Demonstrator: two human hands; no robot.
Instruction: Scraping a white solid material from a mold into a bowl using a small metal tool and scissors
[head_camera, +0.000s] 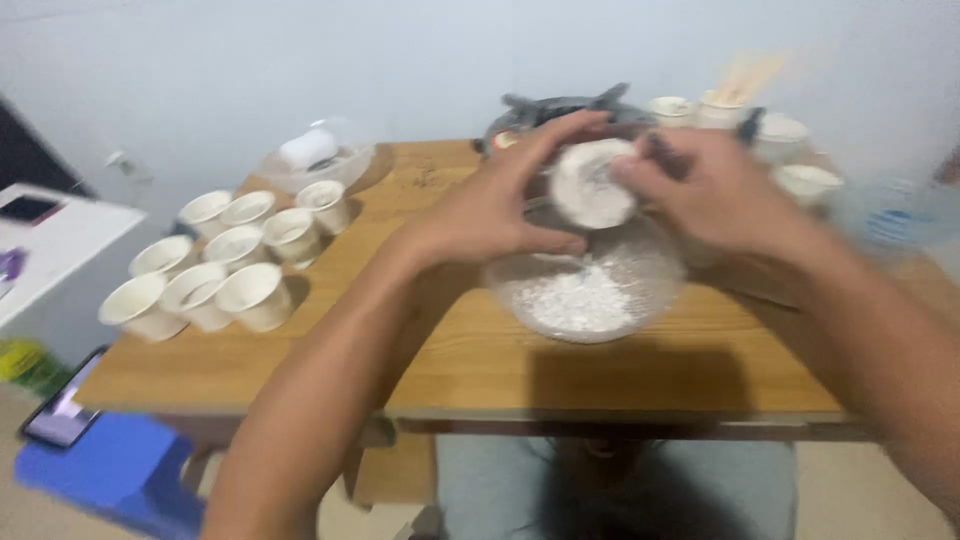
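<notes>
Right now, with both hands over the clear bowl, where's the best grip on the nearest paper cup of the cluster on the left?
Probably the side wall of the front cup, just below the rim, coming from the right and front. It stands upright and open, its right and front sides face bare table, while another cup crowds its left. The left hand is nearer.

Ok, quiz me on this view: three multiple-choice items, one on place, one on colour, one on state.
1. Where is the cluster of white paper cups? A on the floor; B on the wooden table's left part; C inside the bowl.
2. What colour is the powder in the clear glass bowl? A white; B red; C green.
3. The small white cup is: A lying on the table; B stacked in the cluster; C held above the bowl by the left hand and right hand.
Answers: 1 B, they stand left; 2 A, a pale heap; 3 C, fingers wrap it.
</notes>
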